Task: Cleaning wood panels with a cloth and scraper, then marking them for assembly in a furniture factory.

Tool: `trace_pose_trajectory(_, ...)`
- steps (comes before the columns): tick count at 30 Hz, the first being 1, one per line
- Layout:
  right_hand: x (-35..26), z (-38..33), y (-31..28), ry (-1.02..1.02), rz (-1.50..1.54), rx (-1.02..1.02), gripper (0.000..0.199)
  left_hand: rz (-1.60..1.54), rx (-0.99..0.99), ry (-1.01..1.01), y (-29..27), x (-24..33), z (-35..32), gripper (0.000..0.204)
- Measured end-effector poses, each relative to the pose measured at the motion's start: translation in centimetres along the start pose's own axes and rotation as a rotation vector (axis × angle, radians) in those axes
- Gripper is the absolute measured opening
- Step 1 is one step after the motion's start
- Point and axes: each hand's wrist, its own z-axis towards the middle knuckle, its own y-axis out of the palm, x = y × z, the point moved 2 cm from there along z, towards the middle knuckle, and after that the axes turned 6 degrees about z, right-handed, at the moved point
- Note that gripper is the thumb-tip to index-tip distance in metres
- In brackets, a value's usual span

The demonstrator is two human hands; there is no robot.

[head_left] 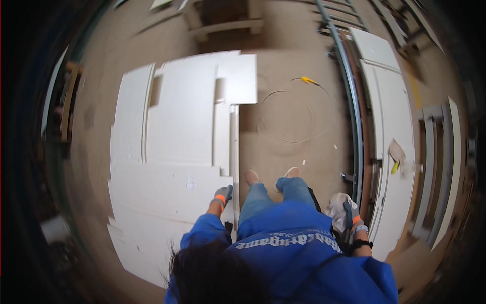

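My left hand (223,196), in a grey glove with an orange cuff, is curled into a fist with nothing visible in it. It is above or beside the right edge of a spread of overlapping white panels (177,197); I cannot tell whether it touches them. My right hand (352,214), gloved the same way, grips a crumpled whitish cloth (336,207) at my right side. Right of that hand, a long white panel (387,101) carries a beige, rounded piece (397,151) with a yellow-green part below it.
A yellow-headed air gun (307,80) lies on the floor beside a loosely coiled thin hose (268,96). Along my right runs a long metal rail (349,86), ending near a roller frame (344,15). Grey and white lengths (430,172) stand farther right. A wooden frame (228,25) is ahead.
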Motion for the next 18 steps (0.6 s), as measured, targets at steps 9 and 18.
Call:
trace_pose_trajectory(9,10.5,-5.0,-9.3,0.021,0.771,0.584,0.039,0.556,-0.224,0.404,4.5,18.6,-2.8,0.041)
trace_pose_trajectory(18,17.4,-12.7,-10.1,-0.211,1.306,0.868,0.043,1.251,-0.21,0.805,6.8,37.0,1.0,0.032)
